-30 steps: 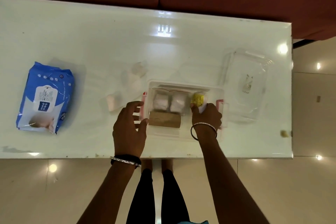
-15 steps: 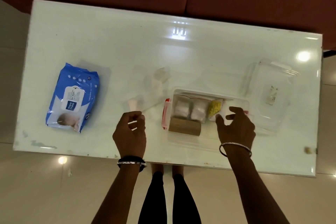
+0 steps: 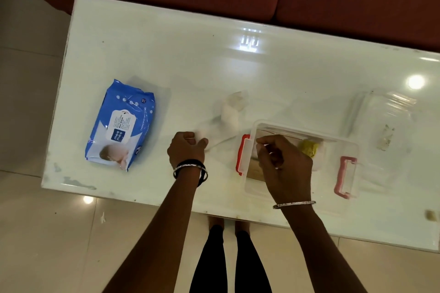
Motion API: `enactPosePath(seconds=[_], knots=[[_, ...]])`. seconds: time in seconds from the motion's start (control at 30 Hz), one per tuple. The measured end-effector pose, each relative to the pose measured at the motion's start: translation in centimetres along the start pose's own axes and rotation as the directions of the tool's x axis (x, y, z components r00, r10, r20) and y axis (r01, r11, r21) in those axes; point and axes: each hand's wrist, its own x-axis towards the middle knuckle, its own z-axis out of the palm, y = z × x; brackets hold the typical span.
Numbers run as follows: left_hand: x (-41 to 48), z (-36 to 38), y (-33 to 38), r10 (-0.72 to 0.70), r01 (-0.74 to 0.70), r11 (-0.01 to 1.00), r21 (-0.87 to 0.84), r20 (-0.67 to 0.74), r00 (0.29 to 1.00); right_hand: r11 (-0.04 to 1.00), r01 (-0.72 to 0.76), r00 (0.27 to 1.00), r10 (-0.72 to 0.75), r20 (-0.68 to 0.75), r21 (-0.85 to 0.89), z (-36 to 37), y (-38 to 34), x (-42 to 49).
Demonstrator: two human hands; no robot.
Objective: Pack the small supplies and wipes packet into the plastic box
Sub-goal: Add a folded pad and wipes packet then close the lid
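On the near side of the white tabletop (image 3: 238,74), the clear plastic box (image 3: 333,188) stood open with its red latches at either end, and the right hand (image 3: 284,166) hovered over its left half, its fingers (image 3: 264,144) curled loosely together with nothing visibly held between them. A second earlier that hand had been at the right end of the box setting down the yellow item (image 3: 308,148), which now lay inside, far right of the hand; half a second ago the hand had lifted open above the box, so it had since drifted leftward across it. A brown packet (image 3: 253,170) showed in the box under the hand. The left hand (image 3: 185,150), which had been steadying the box's left edge a second before, had pulled away and now rested on the tabletop to the left of the box, fingers closed around something small and pale, though blur made it impossible to tell exactly what. A soft white bundle (image 3: 229,114) lay just beyond it, outside the box. The blue wipes packet (image 3: 121,123) sat untouched well to the left, and the clear lid (image 3: 390,121) lay to the far right. Judging from this, one small supply had gone in, the left hand seemed to be fetching the next, and the wipes and the lid remained to be dealt with
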Motion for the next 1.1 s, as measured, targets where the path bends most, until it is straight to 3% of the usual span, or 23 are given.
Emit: enactPosePath(seconds=[0.3,0.4,0.5,0.63,0.77,1.03,1.1], knots=[[-0.3,-1.1,-0.3,0.086,-0.083,0.995,-0.054,0.052,0.995,0.999,-0.021,0.999,0.020,0.037,0.028,0.0,-1.1,-0.1],[-2.1,-2.9,0.2,0.085,-0.043,0.972,-0.230,0.177,0.981,0.989,-0.109,0.993,0.105,0.048,0.102,-0.2,-2.0,0.0],[-5.0,-5.1,1.4,0.101,0.089,0.878,-0.471,0.363,0.926,0.957,-0.170,0.982,0.145,0.118,0.237,-0.5,-3.9,-0.1],[-8.5,-7.3,3.2,0.165,0.194,0.770,-0.608,0.483,0.860,0.936,-0.060,0.986,0.000,0.170,0.346,-1.2,-7.0,-1.1],[-10.6,-8.5,4.6,0.176,0.273,0.684,-0.677,0.516,0.838,0.951,0.103,0.976,-0.154,0.155,0.293,-2.0,-8.1,-2.3],[-13.5,-9.9,5.4,0.272,0.131,0.736,-0.665,0.466,0.842,0.967,0.082,0.995,-0.091,0.026,0.241,-3.8,-7.5,-3.0],[-13.8,-10.3,5.0,0.358,-0.088,0.811,-0.579,0.371,0.857,0.937,-0.026,0.999,0.008,0.052,0.349,-4.4,-7.1,-3.1]])
